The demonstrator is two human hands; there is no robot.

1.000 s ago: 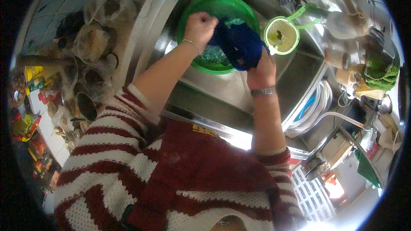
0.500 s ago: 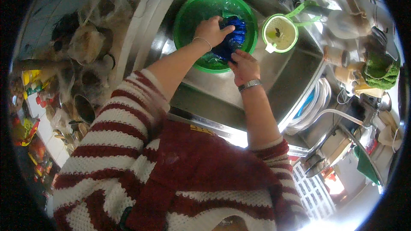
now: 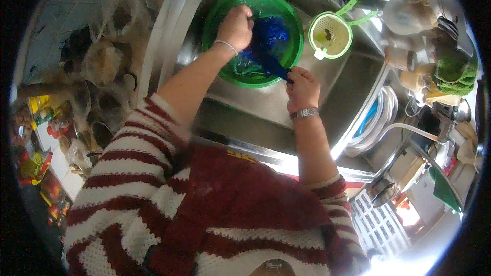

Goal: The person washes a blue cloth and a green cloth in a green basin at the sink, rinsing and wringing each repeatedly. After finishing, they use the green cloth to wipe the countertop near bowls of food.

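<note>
A wet dark-blue cloth (image 3: 271,36) lies bunched in a round green basin (image 3: 302,46) of water. One end of it is drawn out over the basin's near right rim, where my right hand (image 3: 303,86) is closed in a pinch on it. My left hand (image 3: 236,28) is curled into a fist over the left part of the basin, beside the cloth. Whatever is inside that fist, if anything, is hidden by the turned fingers. A stretch of cloth shows just below the left hand, near the wrist.
The basin stands in a steel sink (image 3: 337,84). To its right is a green-rimmed strainer (image 3: 331,36) with a dark scrap inside. A coiled white hose (image 3: 376,122) lies beyond the sink's right edge. Jars and a green cloth (image 3: 455,76) sit further right; bags crowd the left.
My left hand has pulled back up and left off the cloth and curled closed. My right hand has moved right and nearer, stretching the cloth's end over the rim.
</note>
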